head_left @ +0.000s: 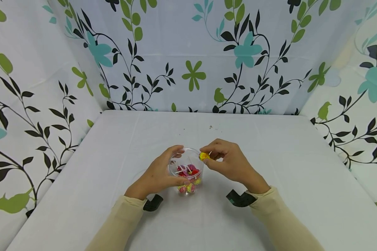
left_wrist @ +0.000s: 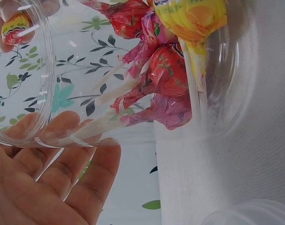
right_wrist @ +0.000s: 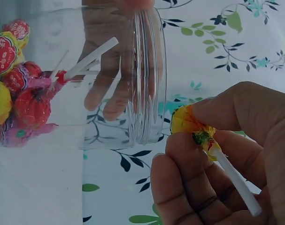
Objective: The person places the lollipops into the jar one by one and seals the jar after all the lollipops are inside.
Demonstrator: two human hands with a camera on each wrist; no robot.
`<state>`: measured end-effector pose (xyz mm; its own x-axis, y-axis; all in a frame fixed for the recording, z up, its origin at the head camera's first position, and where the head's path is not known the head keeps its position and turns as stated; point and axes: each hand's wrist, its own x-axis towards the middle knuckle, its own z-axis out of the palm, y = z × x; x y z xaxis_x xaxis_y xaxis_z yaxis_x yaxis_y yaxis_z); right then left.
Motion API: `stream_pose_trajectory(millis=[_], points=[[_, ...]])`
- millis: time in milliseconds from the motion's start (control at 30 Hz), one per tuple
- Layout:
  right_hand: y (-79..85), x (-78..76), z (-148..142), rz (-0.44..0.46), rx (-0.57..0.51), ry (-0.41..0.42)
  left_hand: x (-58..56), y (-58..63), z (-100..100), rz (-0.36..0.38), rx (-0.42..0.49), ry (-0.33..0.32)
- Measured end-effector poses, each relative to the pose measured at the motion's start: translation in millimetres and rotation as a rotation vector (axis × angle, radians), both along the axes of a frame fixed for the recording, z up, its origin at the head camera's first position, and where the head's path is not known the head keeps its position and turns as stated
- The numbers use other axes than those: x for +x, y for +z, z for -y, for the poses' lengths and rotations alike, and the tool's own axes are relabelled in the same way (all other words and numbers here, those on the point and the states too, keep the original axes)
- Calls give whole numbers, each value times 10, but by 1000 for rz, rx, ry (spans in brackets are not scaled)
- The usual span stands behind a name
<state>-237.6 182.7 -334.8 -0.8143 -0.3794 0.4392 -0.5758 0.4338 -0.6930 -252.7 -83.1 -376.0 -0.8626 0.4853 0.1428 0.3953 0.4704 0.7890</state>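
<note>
A clear plastic jar (head_left: 186, 162) stands on the white table, its round mouth uncovered. Several wrapped lollipops (right_wrist: 32, 108) in red, pink and yellow lie at its bottom, their white sticks (right_wrist: 93, 57) slanting toward the mouth. My left hand (head_left: 158, 174) holds the jar from the left, thumb in front and fingers behind. Just right of the rim, my right hand (head_left: 230, 162) pinches a yellow lollipop (head_left: 204, 156) by its wrapped head between thumb and index finger. In the right wrist view its white stick (right_wrist: 238, 183) points back toward the palm.
A clear round lid (left_wrist: 248, 215) lies on the table (head_left: 81, 195) beside the jar, seen at the corner of the left wrist view. Small dark specks (head_left: 211, 127) dot the far part of the table. A leaf-patterned curtain (head_left: 191, 52) encloses the back and both sides.
</note>
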Motion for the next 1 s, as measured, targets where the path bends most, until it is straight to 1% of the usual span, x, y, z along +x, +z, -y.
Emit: stream_pose_trajectory(millis=[267, 500, 733, 1000], points=[[-3, 22, 45, 0, 1, 53, -2, 4, -6, 4, -3, 3], [-19, 19, 66, 20, -8, 83, -7, 1, -1, -6, -4, -2], [-15, 19, 55, 12, -15, 96, -7, -1, 5, 0, 8, -6], [-7, 17, 37, -9, 1, 77, -2, 1, 5, -3, 3, -7]])
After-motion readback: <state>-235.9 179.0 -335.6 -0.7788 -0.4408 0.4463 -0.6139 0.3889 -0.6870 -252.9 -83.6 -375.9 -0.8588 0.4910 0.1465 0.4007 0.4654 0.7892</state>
